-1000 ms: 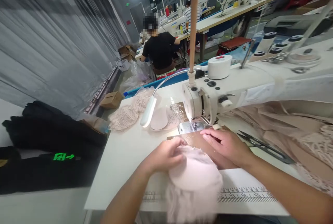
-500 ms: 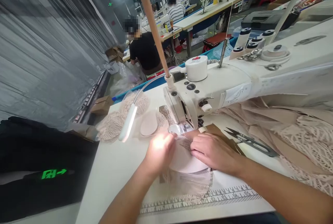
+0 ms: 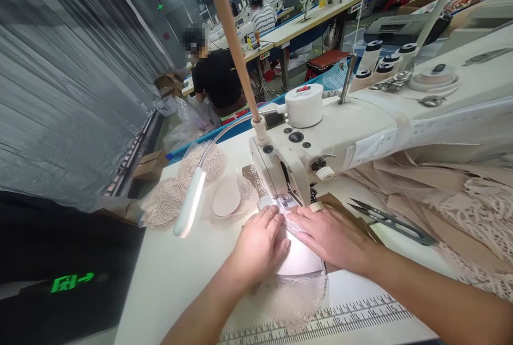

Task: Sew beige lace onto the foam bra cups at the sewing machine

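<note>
A pale pad-like cup piece [image 3: 302,257] with a lace-and-mesh panel [image 3: 294,299] lies below the presser foot of a white sewing machine [image 3: 276,169]. My left hand [image 3: 258,243] rests on the left part of the piece, its fingers stretched toward the foot and thumb apart. From the right, my right hand [image 3: 331,235] lies with outstretched fingers on the lace at the piece's upper edge. The fingertips of both hands are close to the presser foot [image 3: 285,202]. The needle tip is too small to make out.
A lamp [image 3: 190,203] on a bendy neck shines from the left. Lace pieces [image 3: 164,203] and a pale cup [image 3: 226,195] lie beyond it. Thread snips [image 3: 395,222] and heaped beige lace [image 3: 473,211] are at right. A printed ruler [image 3: 340,315] crosses the front; people sit behind.
My left hand has gone from a closed pinch to fingers laid out on the fabric. My right hand has slid slightly toward the presser foot. The camera view has shifted a little.
</note>
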A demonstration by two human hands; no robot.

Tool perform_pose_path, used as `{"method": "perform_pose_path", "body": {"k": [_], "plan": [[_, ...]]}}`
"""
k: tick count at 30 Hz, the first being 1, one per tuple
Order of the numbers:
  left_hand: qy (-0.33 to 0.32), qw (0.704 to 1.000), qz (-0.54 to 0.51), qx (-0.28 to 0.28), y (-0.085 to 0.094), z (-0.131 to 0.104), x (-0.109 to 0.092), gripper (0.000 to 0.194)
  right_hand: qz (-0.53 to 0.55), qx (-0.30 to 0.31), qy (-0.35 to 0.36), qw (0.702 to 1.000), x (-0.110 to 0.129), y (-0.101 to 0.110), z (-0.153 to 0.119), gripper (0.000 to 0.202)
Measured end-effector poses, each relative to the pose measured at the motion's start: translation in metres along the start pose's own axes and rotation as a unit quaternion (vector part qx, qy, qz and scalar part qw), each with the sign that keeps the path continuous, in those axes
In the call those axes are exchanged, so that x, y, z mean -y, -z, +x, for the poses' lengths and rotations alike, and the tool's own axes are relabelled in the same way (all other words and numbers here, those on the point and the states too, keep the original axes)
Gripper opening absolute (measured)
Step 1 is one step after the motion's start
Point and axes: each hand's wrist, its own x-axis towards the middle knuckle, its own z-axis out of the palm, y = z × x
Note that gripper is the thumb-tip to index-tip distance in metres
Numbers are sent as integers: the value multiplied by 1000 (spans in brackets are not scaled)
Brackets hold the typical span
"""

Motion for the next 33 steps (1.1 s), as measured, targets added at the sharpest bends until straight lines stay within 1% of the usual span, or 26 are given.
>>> {"method": "perform_pose_path", "body": {"k": [5,15,21,24,28,30,33], "plan": [[-23,999,-14,28,2,7,5,47,-21,-25,-9,999,0,0,2,25],[-13,996,-35,79,8,16,11,51,-56,-68,-27,996,2,4,7,22],[-21,994,-26,104,7,19,18,56,-66,-65,-52,994,4,3,9,15],[-44,994,-2,103,11,21,23,57,-60,-68,-50,995,2,1,10,15],[-74,992,39,92,23,22,24,40,-14,-71,-56,996,-5,-1,7,20],[-87,993,55,58,26,21,20,34,16,-74,-55,996,-9,0,4,23],[-117,992,37,-6,21,16,12,31,48,-87,-36,994,-13,3,2,27]]}}
